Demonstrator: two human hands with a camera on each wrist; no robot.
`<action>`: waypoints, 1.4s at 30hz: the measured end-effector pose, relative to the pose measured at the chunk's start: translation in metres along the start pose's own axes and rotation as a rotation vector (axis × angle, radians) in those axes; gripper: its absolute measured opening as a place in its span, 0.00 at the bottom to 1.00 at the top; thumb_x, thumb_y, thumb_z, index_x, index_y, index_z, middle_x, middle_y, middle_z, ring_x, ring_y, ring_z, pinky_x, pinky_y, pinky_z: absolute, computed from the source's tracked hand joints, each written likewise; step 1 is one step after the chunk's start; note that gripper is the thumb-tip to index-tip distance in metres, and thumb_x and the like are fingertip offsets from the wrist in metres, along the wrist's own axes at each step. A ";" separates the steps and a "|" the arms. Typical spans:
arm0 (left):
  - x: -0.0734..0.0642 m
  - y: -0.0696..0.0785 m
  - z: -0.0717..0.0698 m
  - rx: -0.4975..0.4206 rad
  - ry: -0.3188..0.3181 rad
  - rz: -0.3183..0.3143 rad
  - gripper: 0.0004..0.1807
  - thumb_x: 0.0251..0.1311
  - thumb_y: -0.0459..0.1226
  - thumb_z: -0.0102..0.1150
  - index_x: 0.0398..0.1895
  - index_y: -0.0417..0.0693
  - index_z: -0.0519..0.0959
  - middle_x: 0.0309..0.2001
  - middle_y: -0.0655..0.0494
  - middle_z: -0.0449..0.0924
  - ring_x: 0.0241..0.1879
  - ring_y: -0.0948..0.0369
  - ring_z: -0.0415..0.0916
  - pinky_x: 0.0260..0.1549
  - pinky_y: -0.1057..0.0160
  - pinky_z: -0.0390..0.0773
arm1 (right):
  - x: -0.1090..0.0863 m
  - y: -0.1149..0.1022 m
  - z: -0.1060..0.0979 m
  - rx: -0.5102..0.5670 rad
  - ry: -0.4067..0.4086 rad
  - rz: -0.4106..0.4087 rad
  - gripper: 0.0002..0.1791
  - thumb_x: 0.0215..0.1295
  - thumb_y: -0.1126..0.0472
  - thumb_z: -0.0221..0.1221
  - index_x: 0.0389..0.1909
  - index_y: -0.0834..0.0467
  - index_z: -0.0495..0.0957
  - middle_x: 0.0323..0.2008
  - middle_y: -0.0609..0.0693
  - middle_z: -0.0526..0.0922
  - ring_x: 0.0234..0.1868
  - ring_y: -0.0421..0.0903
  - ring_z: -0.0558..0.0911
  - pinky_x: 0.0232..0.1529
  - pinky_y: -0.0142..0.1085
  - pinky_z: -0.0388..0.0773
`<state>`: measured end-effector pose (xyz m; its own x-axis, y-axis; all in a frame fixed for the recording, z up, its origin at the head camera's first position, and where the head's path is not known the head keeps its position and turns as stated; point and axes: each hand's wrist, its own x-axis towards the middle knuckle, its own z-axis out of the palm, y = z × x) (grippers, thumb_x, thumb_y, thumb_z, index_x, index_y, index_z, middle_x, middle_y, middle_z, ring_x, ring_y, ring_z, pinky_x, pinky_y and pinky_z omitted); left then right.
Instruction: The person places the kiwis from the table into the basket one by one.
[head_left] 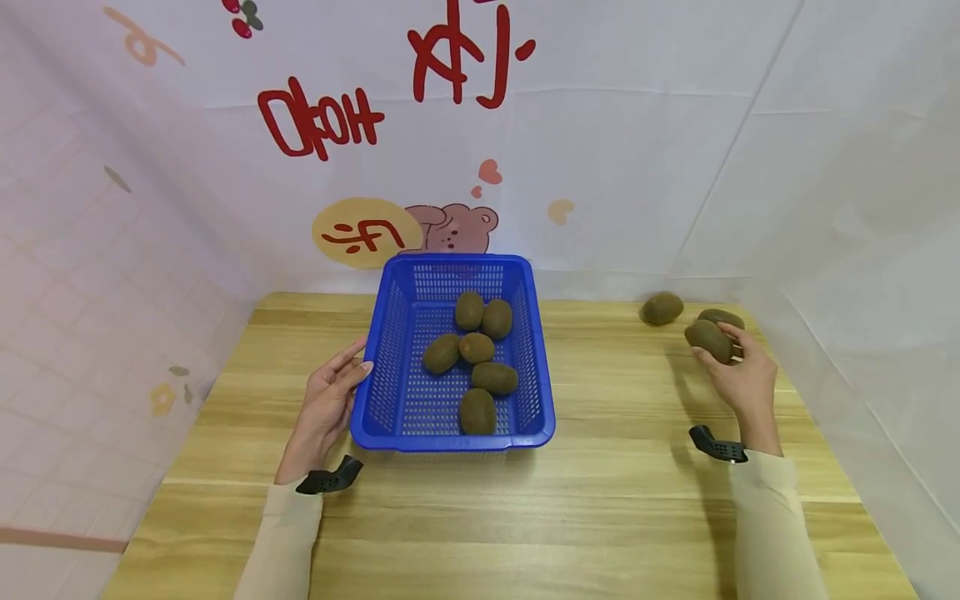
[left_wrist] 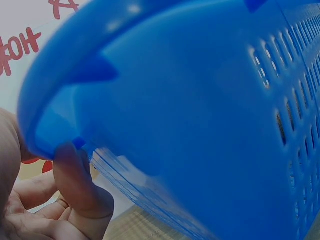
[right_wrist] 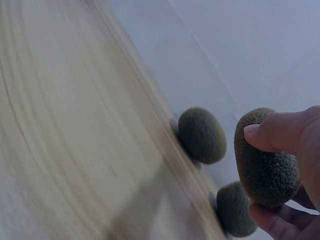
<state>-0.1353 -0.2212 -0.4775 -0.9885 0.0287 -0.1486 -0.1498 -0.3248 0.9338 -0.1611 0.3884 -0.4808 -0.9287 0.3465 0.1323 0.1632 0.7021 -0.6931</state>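
Note:
A blue plastic basket point(head_left: 365, 392) with slotted walls stands at the middle of the table, several brown kiwis point(head_left: 495, 378) lying inside it. My left hand point(head_left: 330, 396) grips its left rim, thumb on top; in the left wrist view the fingers point(left_wrist: 75, 182) curl under the rim. Over at the right, my right hand point(head_left: 746, 375) holds a kiwi point(head_left: 707, 340) between thumb and fingers, raised off the table. Close behind that kiwi lies another kiwi point(head_left: 723, 317), partly covered by it in the head view. A third kiwi point(head_left: 662, 308) rests a little to the left, near the back edge.
The wooden table point(head_left: 600, 500) meets a white printed cloth point(head_left: 637, 167) along its back edge. More pale cloth hangs at the left and right sides. A black wrist device point(head_left: 330, 477) sits on the left forearm and a similar device point(head_left: 717, 446) on the right.

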 end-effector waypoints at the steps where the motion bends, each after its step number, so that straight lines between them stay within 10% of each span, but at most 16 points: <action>1: 0.000 0.000 0.000 0.000 0.002 -0.001 0.35 0.71 0.31 0.60 0.78 0.39 0.61 0.40 0.59 0.80 0.35 0.66 0.86 0.34 0.69 0.88 | -0.001 -0.002 0.001 0.002 0.000 -0.005 0.38 0.68 0.45 0.65 0.75 0.54 0.68 0.66 0.68 0.75 0.61 0.66 0.77 0.35 0.18 0.66; 24: 0.001 -0.001 -0.001 0.035 0.021 0.000 0.34 0.71 0.33 0.61 0.77 0.40 0.63 0.38 0.60 0.81 0.29 0.67 0.84 0.21 0.75 0.82 | -0.009 -0.039 0.015 0.076 -0.036 -0.148 0.37 0.66 0.48 0.69 0.73 0.55 0.71 0.64 0.67 0.76 0.57 0.67 0.80 0.38 0.11 0.68; 42: 0.001 0.000 -0.001 0.042 0.025 0.015 0.33 0.71 0.32 0.61 0.77 0.39 0.63 0.40 0.59 0.81 0.35 0.67 0.85 0.35 0.70 0.88 | -0.019 -0.074 0.029 0.120 -0.049 -0.274 0.34 0.63 0.52 0.71 0.70 0.53 0.74 0.62 0.61 0.79 0.59 0.58 0.79 0.47 0.13 0.70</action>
<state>-0.1366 -0.2222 -0.4782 -0.9899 -0.0002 -0.1420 -0.1361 -0.2848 0.9489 -0.1653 0.3123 -0.4523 -0.9480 0.1217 0.2941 -0.1340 0.6855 -0.7156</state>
